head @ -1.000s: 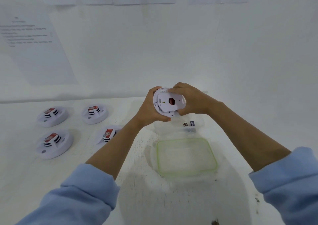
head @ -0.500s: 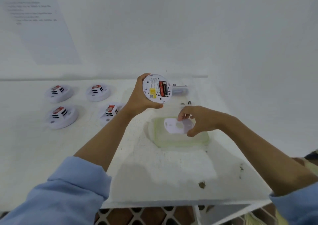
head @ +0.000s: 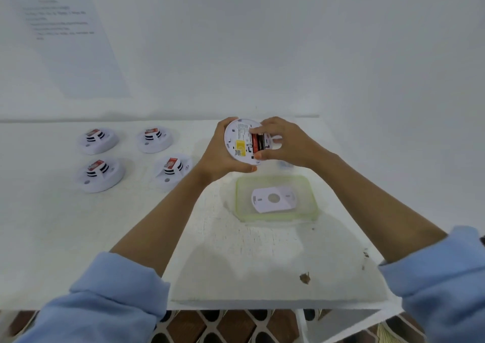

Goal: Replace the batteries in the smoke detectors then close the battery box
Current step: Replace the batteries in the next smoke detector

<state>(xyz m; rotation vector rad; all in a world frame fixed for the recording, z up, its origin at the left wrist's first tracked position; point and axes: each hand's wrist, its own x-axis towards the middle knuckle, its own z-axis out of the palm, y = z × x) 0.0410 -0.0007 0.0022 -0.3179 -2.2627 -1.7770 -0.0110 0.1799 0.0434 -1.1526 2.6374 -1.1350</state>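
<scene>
I have the smoke detector (head: pixel 240 143) up off the white table (head: pixel 262 250), held above its far middle part, with its flat back tilted toward my camera. A yellow label (head: pixel 240 148) sits low on that back, and just right of it the open battery bay shows red-and-black batteries (head: pixel 256 143) lying side by side, their long axis running roughly up and down across the disc.

Below it on the table lies the clear box lid (head: pixel 277 198) with a green rim, and the detector's white back plate (head: pixel 273 199), with a round hole in its middle, rests flat inside that lid. Behind my right hand I can make out a bit of clear plastic (head: pixel 284 164), probably the battery box, but it is mostly hidden. Well to the left, four more detectors (head: pixel 99 176) sit in two rows, faces up with red stickers, clear of my arms.

My left hand (head: pixel 223 156) is wrapped around the detector's left and lower edge, thumb under the rim, gripping it firmly. My right hand (head: pixel 286 143) is curled narrow over the right side, fingertips (head: pixel 258 155) pinched at the bay and touching the batteries; I cannot tell whether it actually holds one.
</scene>
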